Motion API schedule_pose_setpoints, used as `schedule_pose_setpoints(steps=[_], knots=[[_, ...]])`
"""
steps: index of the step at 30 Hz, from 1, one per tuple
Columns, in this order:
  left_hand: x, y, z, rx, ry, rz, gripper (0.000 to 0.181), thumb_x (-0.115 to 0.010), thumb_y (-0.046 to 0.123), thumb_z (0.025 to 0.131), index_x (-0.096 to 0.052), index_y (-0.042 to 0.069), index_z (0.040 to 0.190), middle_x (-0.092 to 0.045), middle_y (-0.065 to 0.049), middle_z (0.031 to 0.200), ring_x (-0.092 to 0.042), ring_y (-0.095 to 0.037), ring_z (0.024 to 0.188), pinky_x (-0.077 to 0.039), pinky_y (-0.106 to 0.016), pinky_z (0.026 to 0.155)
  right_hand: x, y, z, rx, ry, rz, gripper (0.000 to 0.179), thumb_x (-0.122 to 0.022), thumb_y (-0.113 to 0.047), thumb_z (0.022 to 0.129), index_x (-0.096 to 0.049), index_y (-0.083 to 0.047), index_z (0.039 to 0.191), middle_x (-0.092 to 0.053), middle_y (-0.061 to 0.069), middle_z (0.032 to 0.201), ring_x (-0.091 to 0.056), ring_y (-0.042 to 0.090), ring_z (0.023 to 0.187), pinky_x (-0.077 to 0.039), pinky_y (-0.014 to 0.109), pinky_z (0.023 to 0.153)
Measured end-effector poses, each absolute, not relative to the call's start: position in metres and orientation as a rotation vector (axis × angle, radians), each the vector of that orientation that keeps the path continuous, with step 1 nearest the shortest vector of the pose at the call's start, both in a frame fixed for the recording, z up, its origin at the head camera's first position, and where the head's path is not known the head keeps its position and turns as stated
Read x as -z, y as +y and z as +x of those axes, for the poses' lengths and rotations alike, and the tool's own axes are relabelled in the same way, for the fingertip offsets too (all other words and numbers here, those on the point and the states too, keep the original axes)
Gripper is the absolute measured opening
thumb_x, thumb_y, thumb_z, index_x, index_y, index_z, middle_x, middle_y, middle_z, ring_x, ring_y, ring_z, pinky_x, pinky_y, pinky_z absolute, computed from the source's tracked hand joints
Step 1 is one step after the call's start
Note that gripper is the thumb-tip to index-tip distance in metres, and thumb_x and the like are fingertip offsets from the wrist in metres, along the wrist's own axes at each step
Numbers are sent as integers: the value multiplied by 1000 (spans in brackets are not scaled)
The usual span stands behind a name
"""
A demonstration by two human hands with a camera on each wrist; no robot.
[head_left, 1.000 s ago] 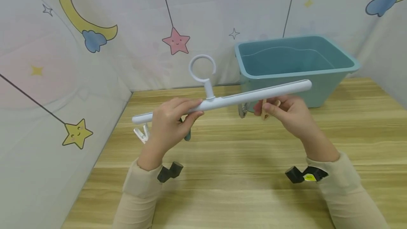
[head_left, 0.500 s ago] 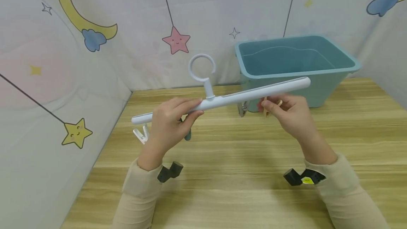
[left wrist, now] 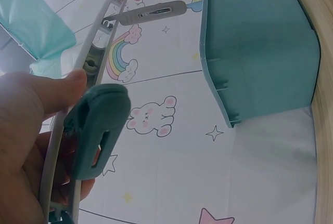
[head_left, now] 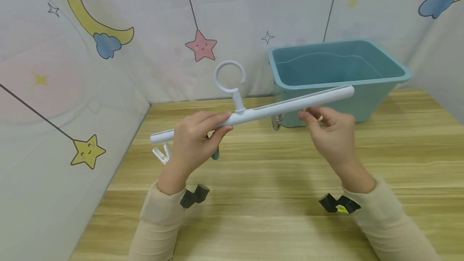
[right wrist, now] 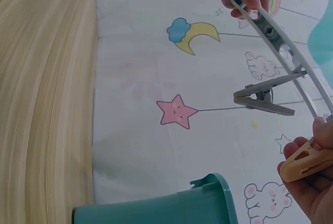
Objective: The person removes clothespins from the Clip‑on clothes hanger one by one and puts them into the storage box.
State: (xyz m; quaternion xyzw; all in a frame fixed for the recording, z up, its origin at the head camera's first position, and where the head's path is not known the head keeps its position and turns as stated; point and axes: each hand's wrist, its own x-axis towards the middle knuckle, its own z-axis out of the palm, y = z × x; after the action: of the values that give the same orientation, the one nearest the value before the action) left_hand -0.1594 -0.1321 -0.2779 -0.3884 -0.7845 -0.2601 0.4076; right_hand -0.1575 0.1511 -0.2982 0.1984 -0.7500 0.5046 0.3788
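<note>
A white hanger (head_left: 301, 103) with a round hook on top is held in the air over the table, its right end higher. My left hand (head_left: 195, 138) grips its bar near the middle, thumb below. A teal clothespin (left wrist: 101, 130) hangs from the bar beside that hand, and a grey clothespin (right wrist: 265, 96) hangs farther right. At the far left dangles a white clothespin (head_left: 162, 154). Under the bar's right half, my right hand (head_left: 333, 134) pinches a beige clothespin (right wrist: 307, 164), its far end up at the hanger's underside. In the head view the fingers mostly hide this clothespin.
A blue-green plastic tub (head_left: 337, 85) stands on the wooden table (head_left: 261, 220) at the back right, behind the hanger's right end. Printed white cloth (head_left: 152, 71) hangs behind the table and along its left side.
My right hand has turned and its wrist has shifted a little left, so the beige clothespin is more hidden. The hanger's right end has risen slightly. My left hand keeps its grip.
</note>
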Motion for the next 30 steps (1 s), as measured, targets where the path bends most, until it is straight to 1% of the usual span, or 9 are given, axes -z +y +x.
schedule_pose_setpoints(steps=[2, 4, 9, 11, 14, 19, 23, 27, 30], knots=[[278, -132, -160, 658, -1975, -977, 24, -80, 12, 78, -75, 4, 101, -73, -8, 86, -63, -17, 64, -44, -26, 49, 299, 149, -158, -1235, -1900, 486, 5, -75, 9, 76, -74, 6, 81, -70, 14, 69, -44, -3, 52, -21, 16, 38], [278, -131, -160, 663, -1975, -974, 24, -80, 12, 78, -75, 3, 100, -73, -8, 86, -63, -17, 64, -44, -26, 49, 299, 148, -157, -1196, -1877, 469, 4, -76, 8, 76, -74, 7, 79, -69, 16, 68, -45, -5, 54, -21, 15, 39], [279, -129, -159, 672, -1980, -965, 24, -79, 12, 79, -75, 3, 101, -74, -8, 85, -64, -17, 63, -44, -25, 48, 299, 144, -159, -1112, -1829, 441, 4, -77, 8, 76, -73, 6, 76, -68, 15, 64, -50, -6, 58, -29, 10, 49], [280, -128, -159, 670, -1984, -957, 24, -79, 12, 79, -75, 3, 101, -74, -8, 85, -64, -17, 63, -43, -25, 47, 299, 143, -160, -1084, -1825, 434, 4, -77, 6, 76, -73, 5, 76, -68, 14, 64, -51, -4, 59, -32, 9, 52], [282, -127, -159, 666, -1988, -945, 24, -79, 12, 80, -75, 2, 102, -74, -9, 85, -64, -17, 63, -43, -25, 47, 299, 142, -161, -1042, -1829, 430, 4, -77, 4, 78, -73, 5, 77, -68, 12, 64, -52, 1, 57, -31, 10, 52], [284, -125, -160, 666, -1970, -928, 27, -81, 12, 77, -75, 1, 101, -74, -10, 84, -64, -18, 61, -42, -25, 46, 302, 142, -166, -989, -1814, 422, 2, -74, 4, 80, -73, 5, 78, -69, 13, 66, -55, 9, 55, -32, 11, 52], [283, -124, -160, 661, -1967, -920, 27, -81, 12, 77, -75, 1, 101, -74, -10, 83, -63, -18, 60, -41, -25, 45, 304, 142, -168, -958, -1793, 427, 11, -72, -4, 85, -73, 6, 80, -70, 15, 69, -56, 16, 54, -32, 10, 55], [282, -123, -158, 661, -1980, -915, 24, -79, 12, 80, -75, 2, 101, -74, -9, 84, -65, -18, 62, -43, -27, 46, 303, 138, -170, -945, -1748, 411, 11, -72, -4, 85, -73, 6, 80, -69, 17, 68, -57, 22, 52, -32, 7, 61], [283, -122, -158, 661, -1983, -903, 23, -78, 12, 81, -75, 3, 102, -74, -9, 86, -66, -19, 65, -46, -28, 48, 304, 137, -172, -919, -1725, 397, 6, -73, 1, 82, -72, 6, 79, -69, 17, 67, -57, 23, 51, -34, 8, 63]])
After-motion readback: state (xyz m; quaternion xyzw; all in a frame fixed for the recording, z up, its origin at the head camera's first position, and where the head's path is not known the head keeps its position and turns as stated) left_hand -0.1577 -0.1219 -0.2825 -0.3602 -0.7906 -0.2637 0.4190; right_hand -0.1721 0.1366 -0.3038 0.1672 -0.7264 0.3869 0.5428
